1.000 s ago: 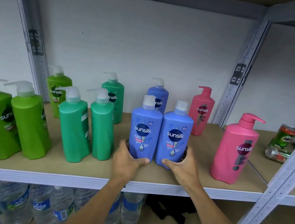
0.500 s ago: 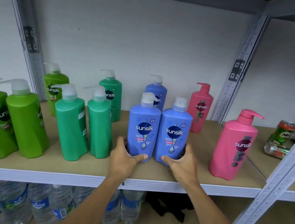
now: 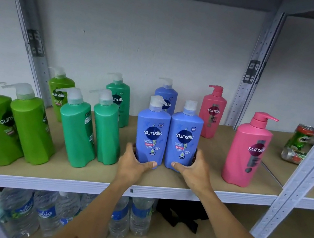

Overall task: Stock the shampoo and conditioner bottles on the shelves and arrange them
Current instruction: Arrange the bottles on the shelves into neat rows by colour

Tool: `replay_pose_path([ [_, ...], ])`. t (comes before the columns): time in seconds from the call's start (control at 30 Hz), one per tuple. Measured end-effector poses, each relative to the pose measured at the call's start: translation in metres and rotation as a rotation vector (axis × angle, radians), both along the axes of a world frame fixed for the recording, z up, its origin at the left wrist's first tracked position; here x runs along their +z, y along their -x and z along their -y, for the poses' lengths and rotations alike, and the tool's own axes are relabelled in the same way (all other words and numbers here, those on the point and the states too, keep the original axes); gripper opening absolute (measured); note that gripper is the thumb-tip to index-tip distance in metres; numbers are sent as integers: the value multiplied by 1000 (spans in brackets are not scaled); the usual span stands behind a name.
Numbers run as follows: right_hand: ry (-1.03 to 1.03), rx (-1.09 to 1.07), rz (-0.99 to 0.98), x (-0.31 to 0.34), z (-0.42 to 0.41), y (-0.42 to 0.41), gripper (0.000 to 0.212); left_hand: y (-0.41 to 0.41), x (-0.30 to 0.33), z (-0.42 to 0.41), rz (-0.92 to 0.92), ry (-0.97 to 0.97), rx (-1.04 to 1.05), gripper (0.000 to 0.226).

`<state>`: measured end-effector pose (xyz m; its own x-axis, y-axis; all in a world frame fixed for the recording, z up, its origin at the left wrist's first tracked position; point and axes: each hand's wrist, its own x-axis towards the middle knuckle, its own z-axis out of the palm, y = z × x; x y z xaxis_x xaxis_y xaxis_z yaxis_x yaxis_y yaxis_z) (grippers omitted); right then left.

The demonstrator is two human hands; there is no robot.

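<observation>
Shelf (image 3: pixel 161 184) w/ tan board is carrying pump bottles: 2 blue bottles (image 3: pixel 167 139) standing between both grips, green bottles (image 3: pixel 46 120) left of left grip (image 3: pixel 133 165), pink bottle (image 3: pixel 248 154) right of right grip (image 3: pixel 195 171).

Just right of our right hand (image 3: pixel 195 172) the bare wooden shelf board (image 3: pixel 210 162) lies open, until the front pink plastic pump bottle (image 3: pixel 248 151) blocks the way. Left of our left hand (image 3: pixel 133 166) only a narrow gap remains before the nearest teal-green pump bottle (image 3: pixel 105 130). Beyond our fingertips the two front blue plastic shampoo bottles (image 3: pixel 167 139) stand touching, with a third blue bottle (image 3: pixel 166 96) and a rear pink bottle (image 3: pixel 212 111) behind. In front of our thumbs the board edge is free.
</observation>
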<state>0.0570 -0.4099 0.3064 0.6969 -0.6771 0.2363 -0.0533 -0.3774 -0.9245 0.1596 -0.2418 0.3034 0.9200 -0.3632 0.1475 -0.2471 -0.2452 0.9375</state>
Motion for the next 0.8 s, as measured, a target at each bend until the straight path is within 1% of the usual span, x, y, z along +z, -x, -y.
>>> replay_pose_path([
  [0.07,-5,6,-34,3,-2,3,68,1,2,-3,2,-104,-19,70],
  [0.13,2,0,-79,5,-6,6,62,4,3,-7,-2,-158,-39,69],
  [0.23,100,-54,-177,0,-12,11,53,9,6,-18,-4,-214,-49,68],
  [0.33,220,-129,-253,-5,-21,15,44,11,4,-37,26,-293,-74,57],
  [0.4,255,-148,-255,-8,-26,18,46,12,2,-52,6,-294,-81,49],
  [0.47,302,-155,-242,-12,-32,24,46,11,1,-69,-46,-238,-80,42],
  [0.53,369,-170,-214,-18,-39,29,42,11,6,-89,-128,-106,-59,28],
  [0.6,419,-179,-170,-21,-51,33,36,6,11,-111,-199,53,11,16],
  [0.7,457,-119,-116,-23,-83,30,29,-11,14,-142,-254,193,153,13],
  [0.8,464,45,-107,-23,-121,11,24,-28,10,-166,-227,253,367,17],
])
